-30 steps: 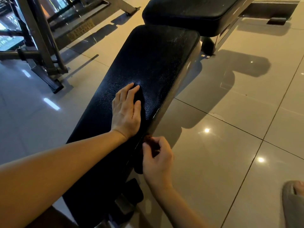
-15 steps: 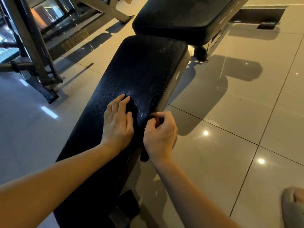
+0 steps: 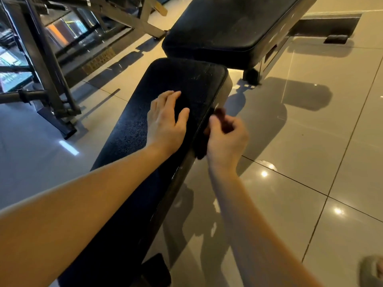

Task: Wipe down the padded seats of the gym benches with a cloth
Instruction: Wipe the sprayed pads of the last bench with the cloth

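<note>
Fingers (image 3: 170, 98) of your left hand (image 3: 165, 127) lie straight, slightly apart, flat on the long bench seat (image 3: 182, 77) running beneath them. Beyond the fingertips sits a second padded seat (image 3: 228, 23). Just right of them, at the seat's edge, your right hand (image 3: 226, 139) curls round the dark cloth (image 3: 199, 149).

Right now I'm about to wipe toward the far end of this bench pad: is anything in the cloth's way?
Nothing visible. The right hand grips the cloth at the side edge of the pad, the left hand lies flat on top, and the pad beyond them is bare to its far end.
</note>
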